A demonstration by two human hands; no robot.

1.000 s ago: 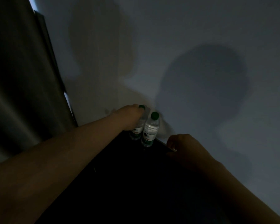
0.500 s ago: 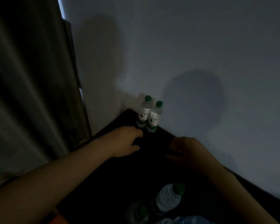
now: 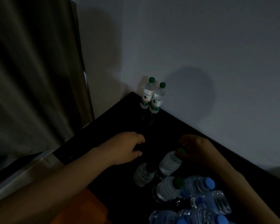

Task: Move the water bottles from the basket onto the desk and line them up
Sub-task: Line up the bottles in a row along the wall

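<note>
A pair of green-capped bottles (image 3: 157,101) stands upright, touching, at the far corner of the desk (image 3: 113,122), against the wall. Nearer than that pair, the left hand (image 3: 126,147) is loosely curled and empty. Beside it, the right hand (image 3: 196,149) grips the green cap of a tilted bottle (image 3: 169,163). Nearer still lie heaped bottles (image 3: 199,186), green- and blue-capped.

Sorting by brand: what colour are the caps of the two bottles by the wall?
Both caps are green; head view.

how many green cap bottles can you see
5. Wall bottle one and wall bottle two stand upright; third bottle gripped by the right hand; fourth bottle, cap dim; fifth bottle nearer. Others may be hidden.
</note>
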